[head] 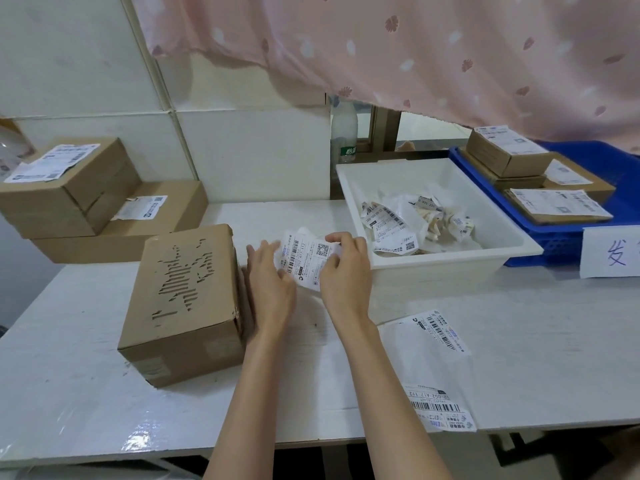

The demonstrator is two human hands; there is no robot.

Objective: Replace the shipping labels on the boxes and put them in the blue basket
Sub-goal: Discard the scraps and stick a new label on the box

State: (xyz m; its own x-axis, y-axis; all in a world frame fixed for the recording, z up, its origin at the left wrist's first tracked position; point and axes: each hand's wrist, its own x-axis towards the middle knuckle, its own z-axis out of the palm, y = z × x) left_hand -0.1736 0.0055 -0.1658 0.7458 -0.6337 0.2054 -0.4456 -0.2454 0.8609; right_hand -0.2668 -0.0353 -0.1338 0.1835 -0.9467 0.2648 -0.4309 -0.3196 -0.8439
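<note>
A brown cardboard box (187, 299) lies on the white table, its top torn where a label came off. Just right of it, my left hand (268, 282) and my right hand (343, 271) hold a crumpled old shipping label (306, 259) between them above the table. Fresh label sheets (433, 362) lie at the near right. The blue basket (554, 237) at the far right holds several labelled boxes (509, 154).
A white bin (450, 261) with crumpled old labels stands right of my hands. Two stacked labelled boxes (79, 199) wait at the far left against the wall. A paper sign (613, 252) hangs on the basket. A pink curtain (415, 46) hangs overhead.
</note>
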